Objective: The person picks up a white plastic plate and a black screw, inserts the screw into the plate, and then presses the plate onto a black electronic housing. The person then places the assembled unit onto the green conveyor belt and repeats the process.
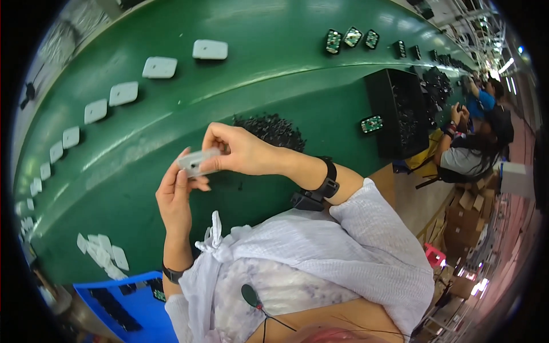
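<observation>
Above the green table I hold a small whitish plastic casing (196, 162) with a dark spot on its face. My left hand (176, 191) is closed on its left end, thumb in front and fingers behind. At its right end my right hand (234, 151) pinches the casing between thumb and fingers; that part is slightly blurred. Just beyond my right hand lies a heap of small black parts (273, 130). White plastic cases (210, 50) stand spaced out in a curved row along the far and left side of the table.
A black bin (394, 114) of dark parts stands at the right, beside a green circuit board in a black shell (372, 124). More boards (353, 37) line the far right. White covers (104, 251) and a blue tray (123, 311) are at the lower left. Co-workers (466, 143) sit further right.
</observation>
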Available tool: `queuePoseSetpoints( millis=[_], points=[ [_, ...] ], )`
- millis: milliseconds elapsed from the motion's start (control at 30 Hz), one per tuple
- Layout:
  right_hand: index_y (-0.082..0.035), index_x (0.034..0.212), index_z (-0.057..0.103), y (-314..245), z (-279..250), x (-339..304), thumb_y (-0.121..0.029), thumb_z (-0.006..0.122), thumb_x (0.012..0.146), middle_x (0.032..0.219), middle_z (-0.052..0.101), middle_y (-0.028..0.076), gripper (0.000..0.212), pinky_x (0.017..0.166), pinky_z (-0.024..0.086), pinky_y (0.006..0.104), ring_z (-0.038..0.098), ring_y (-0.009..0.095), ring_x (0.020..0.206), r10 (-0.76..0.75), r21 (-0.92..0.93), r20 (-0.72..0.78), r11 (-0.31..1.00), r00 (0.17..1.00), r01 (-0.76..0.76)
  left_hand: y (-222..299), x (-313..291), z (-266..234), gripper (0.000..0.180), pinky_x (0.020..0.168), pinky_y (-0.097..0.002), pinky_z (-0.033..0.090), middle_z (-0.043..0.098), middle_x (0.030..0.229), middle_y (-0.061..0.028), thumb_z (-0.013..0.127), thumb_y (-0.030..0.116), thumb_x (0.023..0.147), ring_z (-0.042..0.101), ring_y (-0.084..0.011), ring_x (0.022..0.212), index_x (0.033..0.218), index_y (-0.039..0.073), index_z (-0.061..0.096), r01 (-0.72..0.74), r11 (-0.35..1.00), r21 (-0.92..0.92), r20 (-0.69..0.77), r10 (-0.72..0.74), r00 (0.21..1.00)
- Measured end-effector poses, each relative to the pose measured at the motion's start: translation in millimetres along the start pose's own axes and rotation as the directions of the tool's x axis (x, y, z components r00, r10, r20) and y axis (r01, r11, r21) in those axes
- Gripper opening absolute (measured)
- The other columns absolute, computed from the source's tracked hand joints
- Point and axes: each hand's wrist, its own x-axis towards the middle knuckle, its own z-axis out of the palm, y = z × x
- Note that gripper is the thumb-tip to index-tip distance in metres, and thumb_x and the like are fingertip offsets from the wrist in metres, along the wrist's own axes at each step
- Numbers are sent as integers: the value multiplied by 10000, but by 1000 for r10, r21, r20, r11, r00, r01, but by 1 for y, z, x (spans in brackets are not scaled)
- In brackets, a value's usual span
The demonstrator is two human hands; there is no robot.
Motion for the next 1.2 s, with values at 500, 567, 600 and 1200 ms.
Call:
queuePoseSetpoints(
  millis=[500, 567, 600, 1200],
  points=[
    [-109, 1107, 594, 16, -272, 37, -399, 712, 782, 876, 592, 103, 451, 715, 501, 358, 609, 252, 779, -314, -776, -593, -22, 742, -630, 2, 55, -44, 181, 607, -286, 425, 496, 923, -94, 576, 134, 903, 502, -169, 680, 1029, 6, 554, -112, 438, 892, -24, 292, 956],
    [-73, 1136, 577, 20, -251, 26, -309, 725, 782, 876, 575, 67, 450, 739, 497, 306, 598, 200, 817, -252, -588, -685, 745, 683, -315, -4, 42, -39, 278, 650, -320, 437, 491, 942, -111, 630, 180, 864, 515, -212, 737, 1053, 2, 533, -111, 277, 954, -3, 381, 925],
    [-47, 1154, 558, 24, -241, 15, -236, 740, 770, 884, 559, 57, 465, 775, 487, 284, 580, 165, 843, -272, -590, -646, 771, 714, -240, -8, 35, -36, 382, 694, -353, 449, 485, 962, -128, 685, 227, 824, 529, -255, 794, 1077, -2, 512, -99, 108, 989, 39, 461, 887],
    [-69, 1151, 604, -6, -6, 9, 1, 657, 763, 1145, 600, 121, 398, 893, 477, 363, 565, 289, 1063, -418, -646, 208, 620, 885, 445, -15, 19, -41, 530, 920, -388, 421, 563, 1234, -120, 611, -54, 763, 528, -311, 1125, 1269, 67, 514, -403, 471, 785, 115, 529, 841]
  ],
)
